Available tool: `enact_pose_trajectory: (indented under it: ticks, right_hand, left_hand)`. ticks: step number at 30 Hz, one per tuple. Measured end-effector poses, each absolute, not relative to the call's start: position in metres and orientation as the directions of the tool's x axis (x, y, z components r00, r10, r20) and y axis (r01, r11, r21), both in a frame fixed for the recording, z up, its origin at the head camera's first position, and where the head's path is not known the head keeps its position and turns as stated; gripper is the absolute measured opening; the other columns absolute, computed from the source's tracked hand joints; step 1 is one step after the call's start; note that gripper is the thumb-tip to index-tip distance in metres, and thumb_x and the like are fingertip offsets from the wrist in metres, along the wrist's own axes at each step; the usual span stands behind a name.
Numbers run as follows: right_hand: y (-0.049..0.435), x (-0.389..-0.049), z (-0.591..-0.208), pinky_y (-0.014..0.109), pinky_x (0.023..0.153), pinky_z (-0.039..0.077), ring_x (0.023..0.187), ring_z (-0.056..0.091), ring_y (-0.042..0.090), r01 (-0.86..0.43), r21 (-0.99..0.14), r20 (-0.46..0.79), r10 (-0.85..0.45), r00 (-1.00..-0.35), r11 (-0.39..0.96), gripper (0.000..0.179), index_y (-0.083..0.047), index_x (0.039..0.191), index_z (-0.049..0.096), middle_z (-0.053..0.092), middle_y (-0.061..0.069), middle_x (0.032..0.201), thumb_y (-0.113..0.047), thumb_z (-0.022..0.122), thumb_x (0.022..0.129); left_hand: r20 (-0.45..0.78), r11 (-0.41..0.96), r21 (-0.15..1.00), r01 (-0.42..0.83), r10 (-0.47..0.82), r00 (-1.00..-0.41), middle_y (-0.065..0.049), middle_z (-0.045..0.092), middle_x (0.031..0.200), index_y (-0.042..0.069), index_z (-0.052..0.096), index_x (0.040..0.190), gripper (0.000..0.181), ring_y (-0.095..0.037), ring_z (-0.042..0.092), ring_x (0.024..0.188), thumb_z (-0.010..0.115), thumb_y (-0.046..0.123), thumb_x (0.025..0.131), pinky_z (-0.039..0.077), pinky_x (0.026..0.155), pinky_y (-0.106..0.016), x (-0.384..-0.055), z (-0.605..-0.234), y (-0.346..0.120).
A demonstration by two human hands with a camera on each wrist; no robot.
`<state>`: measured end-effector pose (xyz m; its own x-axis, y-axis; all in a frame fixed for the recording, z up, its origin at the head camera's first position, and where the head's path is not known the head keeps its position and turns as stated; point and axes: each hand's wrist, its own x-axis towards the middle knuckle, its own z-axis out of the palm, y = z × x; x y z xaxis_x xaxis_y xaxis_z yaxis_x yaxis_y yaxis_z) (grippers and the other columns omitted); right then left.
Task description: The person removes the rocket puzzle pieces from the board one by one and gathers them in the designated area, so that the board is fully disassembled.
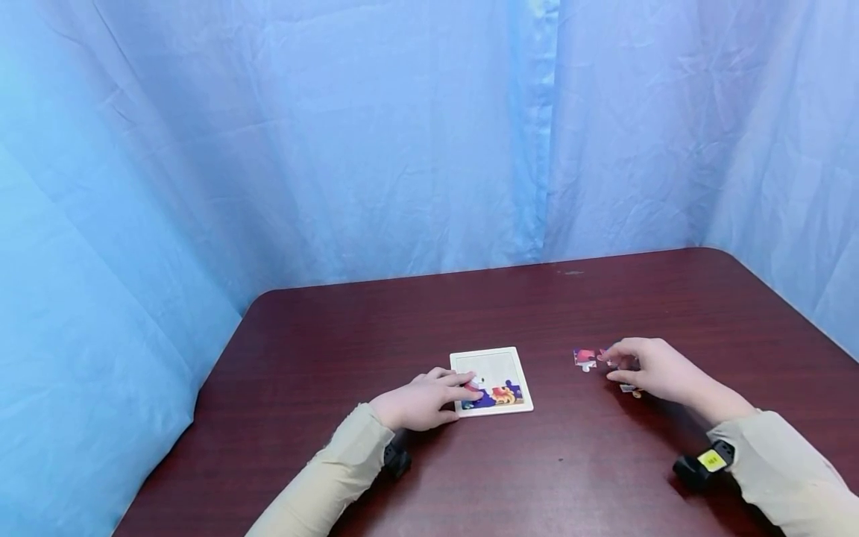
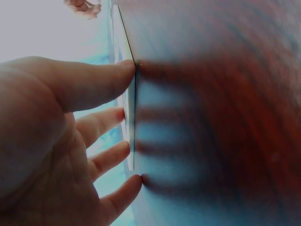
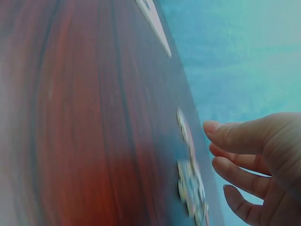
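A white-framed jigsaw tray (image 1: 520,365) lies on the table with several picture pieces (image 1: 505,394) fitted along its lower side; its upper part is bare. My left hand (image 1: 423,400) rests on the tray's left side, fingers extended over it and thumb at the near edge. In the left wrist view the thumb (image 2: 101,84) touches the tray's rim. To the right, my right hand (image 1: 661,371) hovers over loose jigsaw pieces (image 1: 585,359), fingers loosely bent. The right wrist view shows a gap between this hand (image 3: 254,165) and the pieces (image 3: 190,186), with nothing visible in its fingers.
The dark red-brown wooden table (image 1: 376,328) has rounded far corners. Light blue curtains (image 1: 403,149) hang behind it and along both sides. A black wrist device (image 1: 701,466) with a yellow label sits at the right sleeve, and another device (image 1: 396,456) at the left.
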<state>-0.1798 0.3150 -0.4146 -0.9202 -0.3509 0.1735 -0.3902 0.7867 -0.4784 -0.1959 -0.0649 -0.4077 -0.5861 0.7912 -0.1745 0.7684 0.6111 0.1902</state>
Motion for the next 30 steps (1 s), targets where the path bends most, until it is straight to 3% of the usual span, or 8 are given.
enact_pose_trajectory:
  ticks: [8, 26, 30]
  right_hand:
    - [0.279, -0.181, -0.412, 0.023, 0.065, 0.05, 0.073, 0.055, -0.003, -0.498, -0.459, 0.214, -0.452, -0.866, 0.736, 0.017, -0.012, 0.094, 0.069, 0.064, -0.01, 0.082, -0.009, 0.075, 0.078]
    - [0.209, -0.201, -0.422, 0.026, 0.07, 0.05, 0.073, 0.054, 0.004, -0.508, -0.567, 0.193, -0.495, -0.847, 0.649, 0.014, -0.011, 0.097, 0.07, 0.065, -0.007, 0.082, -0.013, 0.072, 0.083]
    - [0.197, -0.207, -0.424, 0.026, 0.07, 0.05, 0.073, 0.055, 0.005, -0.51, -0.581, 0.202, -0.494, -0.845, 0.635, 0.015, -0.009, 0.097, 0.07, 0.065, -0.005, 0.082, -0.013, 0.072, 0.083]
  left_hand:
    - [-0.166, 0.607, 0.192, 0.771, 0.794, -0.584, -0.003, 0.036, 0.152, 0.025, 0.052, 0.137, 0.043, -0.027, 0.038, 0.132, 0.057, 0.02, 0.095, 0.038, 0.102, -0.048, -0.195, -0.404, -0.066]
    - [-0.197, 0.648, 0.228, 0.727, 0.762, -0.617, 0.003, 0.031, 0.154, 0.032, 0.05, 0.138, 0.044, -0.023, 0.034, 0.134, 0.057, 0.023, 0.095, 0.035, 0.104, -0.049, -0.196, -0.409, -0.065]
    - [-0.205, 0.656, 0.227, 0.72, 0.755, -0.623, 0.0, 0.029, 0.155, 0.032, 0.05, 0.138, 0.044, -0.024, 0.033, 0.135, 0.057, 0.024, 0.095, 0.034, 0.106, -0.048, -0.195, -0.407, -0.065]
